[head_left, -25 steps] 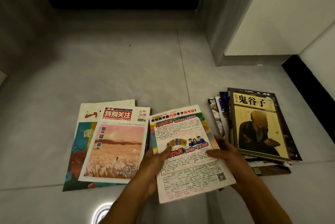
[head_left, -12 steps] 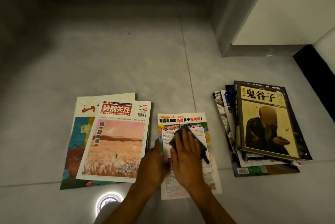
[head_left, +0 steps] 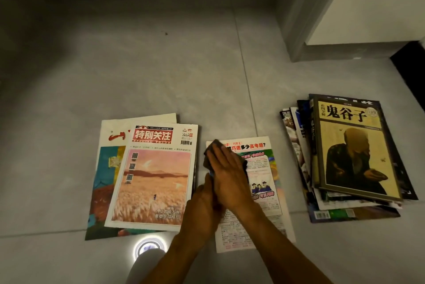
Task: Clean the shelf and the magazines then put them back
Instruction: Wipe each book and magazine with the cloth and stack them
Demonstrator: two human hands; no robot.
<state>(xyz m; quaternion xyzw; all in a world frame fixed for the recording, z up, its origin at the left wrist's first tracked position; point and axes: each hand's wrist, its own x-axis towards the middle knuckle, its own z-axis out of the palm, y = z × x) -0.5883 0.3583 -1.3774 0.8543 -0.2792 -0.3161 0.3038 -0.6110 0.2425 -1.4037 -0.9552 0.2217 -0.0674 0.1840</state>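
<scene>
Pressing a dark cloth [head_left: 210, 152] flat with straight fingers, the right hand [head_left: 227, 173] wipes the exam-prep magazine [head_left: 264, 168] on the floor, seemingly steadied by the left hand [head_left: 202, 203]; its grip is hidden. Left lies "特别关注 Special Focus" [head_left: 151, 175], 2024/11; right, a stack topped by "鬼谷子" [head_left: 351, 150].

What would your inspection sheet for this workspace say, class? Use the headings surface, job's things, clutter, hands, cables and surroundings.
Surface: grey tiled floor, a small dark speck on it.
Job's things: colourful printed magazine being wiped with a dark cloth; pink-cover magazine topping the left pile; stack topped by a tan-cover magazine at right.
Clutter: nothing seen.
Hands: right hand flat on the cloth; left hand beside it, grip unclear.
Cables: nothing seen.
Surroundings: grey wall corner; ring-shaped light reflection.
</scene>
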